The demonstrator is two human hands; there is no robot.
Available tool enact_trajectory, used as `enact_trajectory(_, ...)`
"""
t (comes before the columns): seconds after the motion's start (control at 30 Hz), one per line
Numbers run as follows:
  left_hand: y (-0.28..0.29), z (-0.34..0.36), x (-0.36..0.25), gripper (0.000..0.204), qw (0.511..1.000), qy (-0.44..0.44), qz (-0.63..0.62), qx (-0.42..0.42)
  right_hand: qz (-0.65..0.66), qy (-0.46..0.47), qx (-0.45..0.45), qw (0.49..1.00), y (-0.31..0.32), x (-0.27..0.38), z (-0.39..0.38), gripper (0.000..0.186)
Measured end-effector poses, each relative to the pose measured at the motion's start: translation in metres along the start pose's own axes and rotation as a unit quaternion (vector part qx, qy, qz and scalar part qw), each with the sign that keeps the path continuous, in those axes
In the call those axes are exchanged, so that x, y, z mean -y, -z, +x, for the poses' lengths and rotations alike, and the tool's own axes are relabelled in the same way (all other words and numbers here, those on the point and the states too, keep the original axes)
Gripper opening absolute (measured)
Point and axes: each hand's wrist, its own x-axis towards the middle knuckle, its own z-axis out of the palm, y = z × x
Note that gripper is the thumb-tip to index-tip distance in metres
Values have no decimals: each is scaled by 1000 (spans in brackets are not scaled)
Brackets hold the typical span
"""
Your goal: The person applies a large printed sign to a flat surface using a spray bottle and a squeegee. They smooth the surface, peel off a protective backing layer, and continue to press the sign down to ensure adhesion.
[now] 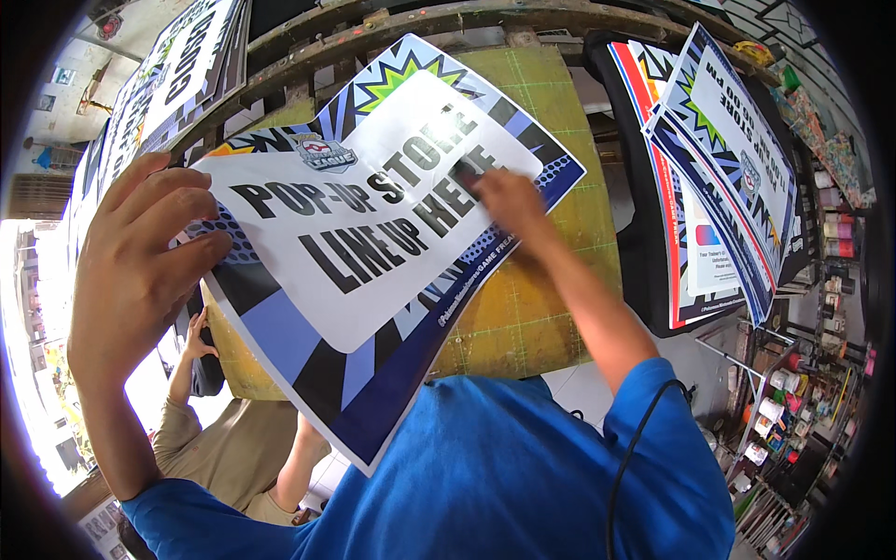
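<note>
A large printed sign sheet (pixel 373 308) lies slanted over the green-yellow cutting mat (pixel 523 327). It has bold black lettering on white, with a blue, black and lime-green border. Its near left corner hangs past the mat's edge in front of my blue shirt. My left hand (pixel 140 243) is raised at the sheet's left edge, fingers curled over that edge; the thumb is hidden. Pressed low over the sheet's right half is my right hand (pixel 509 205), closed and smeared by motion. Something small and dark shows at its fingertips, too blurred to name.
Printed boards (pixel 177 84) stand stacked at the far left. More printed sheets (pixel 728 168) lie on a black surface at the right. A seated person (pixel 224 448) is at the lower left. Racks with paint containers (pixel 775 411) line the right, and wooden slats (pixel 308 42) run behind the mat.
</note>
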Motion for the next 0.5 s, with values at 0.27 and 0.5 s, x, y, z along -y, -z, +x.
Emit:
enact_trajectory(0.27,-6,-7,-2,19,1000,0,-6,9,24,-22,49,998,-32,30,-44,25)
enact_trajectory(0.5,2,-13,-6,20,1000,-2,2,5,-4,-75,-15,997,9,5,1,28)
